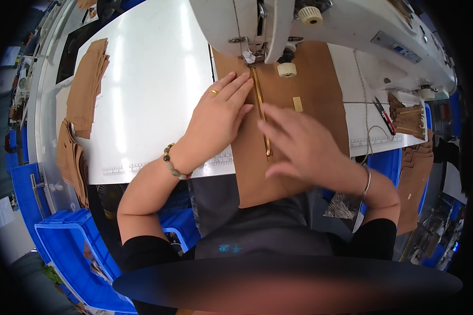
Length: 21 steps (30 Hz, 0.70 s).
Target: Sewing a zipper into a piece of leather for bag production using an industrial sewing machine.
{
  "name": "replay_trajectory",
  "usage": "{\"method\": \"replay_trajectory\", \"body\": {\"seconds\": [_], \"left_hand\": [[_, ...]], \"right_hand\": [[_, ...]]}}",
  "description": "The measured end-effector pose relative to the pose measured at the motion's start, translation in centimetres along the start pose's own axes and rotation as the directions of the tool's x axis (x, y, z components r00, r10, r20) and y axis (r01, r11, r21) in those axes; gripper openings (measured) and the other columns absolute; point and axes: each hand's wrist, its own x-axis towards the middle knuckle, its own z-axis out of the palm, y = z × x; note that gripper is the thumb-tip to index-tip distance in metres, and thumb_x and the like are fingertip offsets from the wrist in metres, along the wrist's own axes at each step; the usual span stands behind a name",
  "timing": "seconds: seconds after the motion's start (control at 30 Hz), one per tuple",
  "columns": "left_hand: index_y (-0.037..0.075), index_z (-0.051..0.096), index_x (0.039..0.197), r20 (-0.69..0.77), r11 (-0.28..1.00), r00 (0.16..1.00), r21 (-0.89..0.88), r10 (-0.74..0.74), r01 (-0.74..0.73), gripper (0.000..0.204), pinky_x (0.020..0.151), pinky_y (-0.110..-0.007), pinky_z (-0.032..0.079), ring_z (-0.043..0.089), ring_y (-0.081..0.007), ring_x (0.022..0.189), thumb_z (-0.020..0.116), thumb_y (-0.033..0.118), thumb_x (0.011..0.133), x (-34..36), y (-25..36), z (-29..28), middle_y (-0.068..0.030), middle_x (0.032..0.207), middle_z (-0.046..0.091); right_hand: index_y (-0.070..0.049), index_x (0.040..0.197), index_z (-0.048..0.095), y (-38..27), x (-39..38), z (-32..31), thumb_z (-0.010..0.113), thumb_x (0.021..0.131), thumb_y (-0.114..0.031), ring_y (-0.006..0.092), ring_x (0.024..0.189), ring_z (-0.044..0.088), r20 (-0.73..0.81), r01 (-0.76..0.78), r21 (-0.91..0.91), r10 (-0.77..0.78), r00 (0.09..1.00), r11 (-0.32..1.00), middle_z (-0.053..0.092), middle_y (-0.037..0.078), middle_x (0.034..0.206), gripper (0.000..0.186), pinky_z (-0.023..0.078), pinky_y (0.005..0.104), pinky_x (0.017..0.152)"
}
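Observation:
A tan piece of fabric lies on the white sewing table under the head of a white sewing machine. A brass zipper runs down the fabric from the presser foot. My left hand lies flat on the fabric just left of the zipper, fingers pointing at the needle; it wears a gold ring and a bead bracelet. My right hand is blurred, fingers spread, resting on or just above the fabric right of the zipper's lower end, with a thin bangle on its wrist.
Stacks of tan cut pieces lie at the table's left edge, more lower down. Red-handled snips and small tan parts lie to the right. Blue plastic bins stand on the floor at the left.

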Motion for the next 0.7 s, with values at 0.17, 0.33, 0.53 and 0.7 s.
{"method": "replay_trajectory", "body": {"seconds": [0.17, 0.33, 0.53, 0.7], "left_hand": [[0.005, 0.053, 0.151, -0.063, 0.869, 0.969, -0.460, -0.239, 0.184, 0.047, 0.114, -0.038, 0.045, 0.049, -0.0283, 0.144, 0.059, 0.008, 0.104, -2.3, 0.5, -0.8, -0.0137, 0.154, 0.053], [0.007, 0.051, 0.146, 0.018, 0.396, 0.815, -0.867, -0.580, 0.302, 0.044, 0.112, -0.038, 0.047, 0.049, -0.0199, 0.139, 0.057, 0.000, 0.103, -5.7, 1.2, -0.8, -0.0068, 0.154, 0.048], [0.006, 0.072, 0.103, -0.210, 0.939, 0.969, -0.339, -0.133, 0.055, 0.024, 0.085, -0.038, 0.055, 0.066, -0.0286, 0.102, 0.079, 0.000, 0.080, -8.4, 4.3, -0.7, -0.0081, 0.114, 0.071], [0.008, 0.075, 0.099, -0.278, 0.982, 0.954, -0.115, 0.115, -0.151, 0.025, 0.079, -0.034, 0.056, 0.067, -0.0239, 0.100, 0.081, 0.005, 0.075, -7.5, 5.4, 0.8, -0.0044, 0.108, 0.072]], "right_hand": [[0.002, 0.151, 0.047, -4.5, -3.3, 2.9, 0.079, 0.083, -0.016, 0.0382, 0.144, 0.047, 0.061, 0.135, -0.246, -0.124, 0.990, 0.960, 0.037, 0.022, 0.165, 0.077, 0.040, 0.0501, 0.118], [0.005, 0.150, 0.050, -2.6, -4.3, 2.2, 0.063, 0.095, -0.007, 0.0388, 0.148, 0.046, 0.002, -0.021, 0.428, 0.023, 1.000, 0.903, 0.047, 0.022, 0.159, 0.058, 0.035, 0.0484, 0.122], [0.007, 0.148, 0.054, -2.2, -4.6, 0.9, 0.050, 0.109, -0.021, 0.0317, 0.152, 0.042, 0.100, -0.188, 0.915, 0.252, 0.963, 0.356, 0.054, 0.018, 0.156, 0.048, 0.029, 0.0427, 0.125], [0.009, 0.148, 0.053, -2.7, -4.3, 0.9, 0.049, 0.110, -0.025, 0.0308, 0.150, 0.044, 0.091, -0.178, 0.894, 0.220, 0.971, 0.412, 0.055, 0.019, 0.155, 0.051, 0.030, 0.0421, 0.125]]}}
